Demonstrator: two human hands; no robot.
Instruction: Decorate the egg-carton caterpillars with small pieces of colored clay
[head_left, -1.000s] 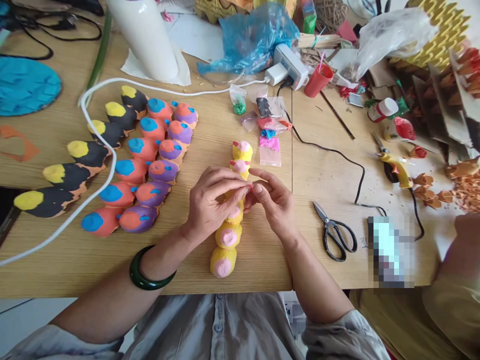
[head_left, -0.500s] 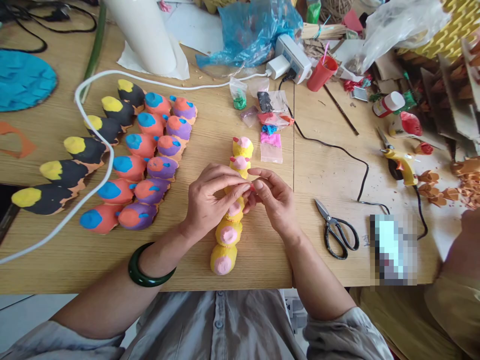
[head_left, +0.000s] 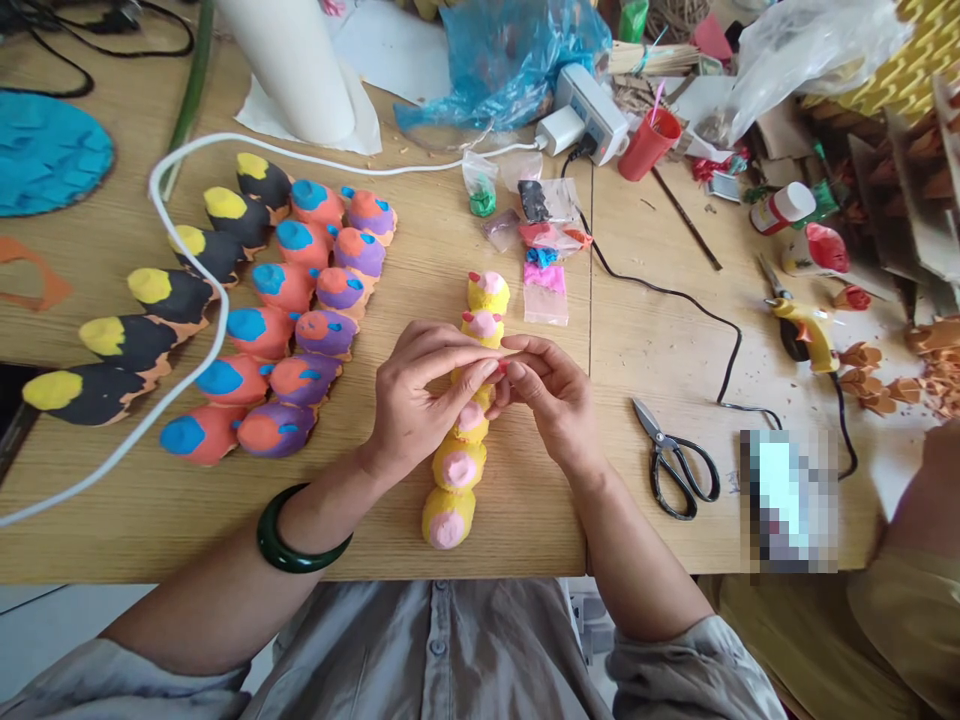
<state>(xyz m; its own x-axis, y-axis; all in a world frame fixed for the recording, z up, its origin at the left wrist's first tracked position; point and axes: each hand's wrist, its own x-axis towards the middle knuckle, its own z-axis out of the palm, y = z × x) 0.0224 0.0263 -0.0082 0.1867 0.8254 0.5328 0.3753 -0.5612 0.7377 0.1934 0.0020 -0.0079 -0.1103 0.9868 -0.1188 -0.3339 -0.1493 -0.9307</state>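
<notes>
Between the fingertips of both hands is a small bit of red clay [head_left: 501,368]. My left hand [head_left: 427,390] pinches it from the left, wrist in a dark green bangle [head_left: 300,530]. From the right, my right hand [head_left: 551,395] pinches the same bit, its fingers curled. Below the hands runs a row of yellow clay-covered bumps with pink patches [head_left: 459,466]. The two far bumps carry small red pieces [head_left: 474,318]. My fingers hide the middle of the row.
To the left lie rows of black-and-yellow [head_left: 176,295], coral-and-blue [head_left: 259,330] and purple-and-coral bumps [head_left: 326,333], crossed by a white cable [head_left: 225,300]. Clay packets [head_left: 545,280] lie beyond my hands. On the right are scissors [head_left: 667,450], a glue gun [head_left: 814,335] and a blurred-out device [head_left: 784,500].
Both hands stay almost in place. The fingertips have shifted slightly, drawing closer together around the red bit. The whole view has moved a little.
</notes>
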